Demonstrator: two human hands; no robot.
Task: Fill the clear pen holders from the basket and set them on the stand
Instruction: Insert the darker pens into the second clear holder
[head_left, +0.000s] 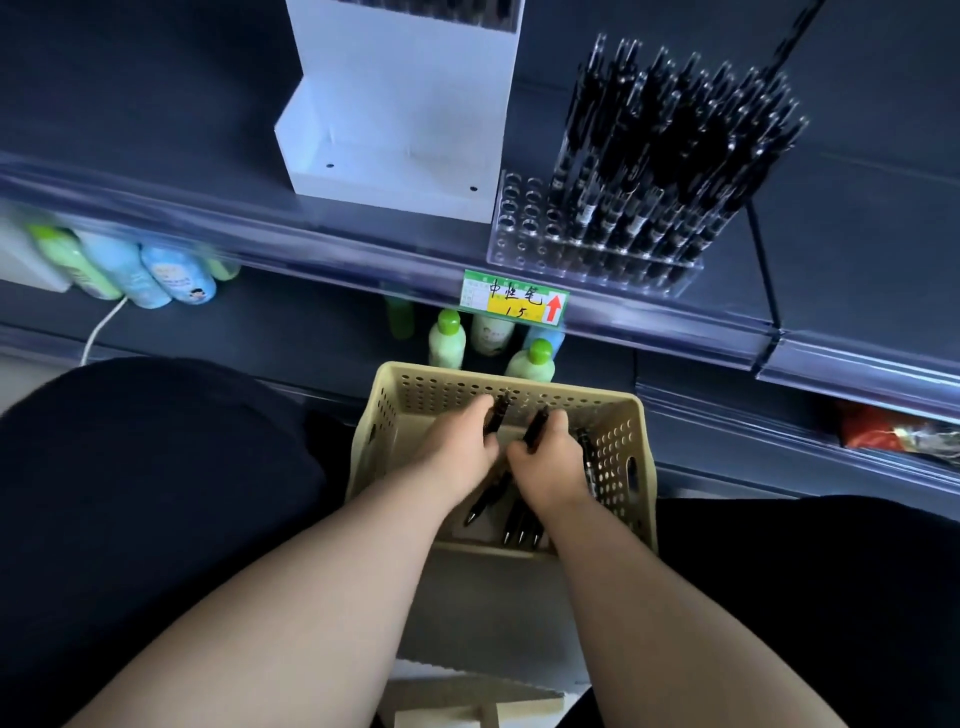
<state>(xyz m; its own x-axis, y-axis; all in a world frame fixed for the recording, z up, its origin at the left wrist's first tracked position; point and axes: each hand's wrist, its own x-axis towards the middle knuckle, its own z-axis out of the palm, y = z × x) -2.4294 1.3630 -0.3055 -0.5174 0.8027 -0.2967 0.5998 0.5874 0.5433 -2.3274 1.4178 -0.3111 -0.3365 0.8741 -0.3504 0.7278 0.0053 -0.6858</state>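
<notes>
A beige perforated basket (618, 441) sits below the shelf, with several black pens (522, 530) lying in it. Both my hands are inside it. My left hand (460, 441) grips black pens whose ends stick out past its fingers. My right hand (550, 457) grips more black pens beside it. On the shelf above stands a clear pen holder (524, 228) with rows of holes; its right part is packed with upright black pens (670, 156) and its left rows are empty. A white stepped stand (405, 130) is to its left.
A green and yellow price tag (514, 299) hangs on the shelf's clear front rail. Green and blue bottles (447, 340) stand on the lower shelf behind the basket and at far left (130, 270). A red packet (878, 428) lies at right. My dark-clothed knees flank the basket.
</notes>
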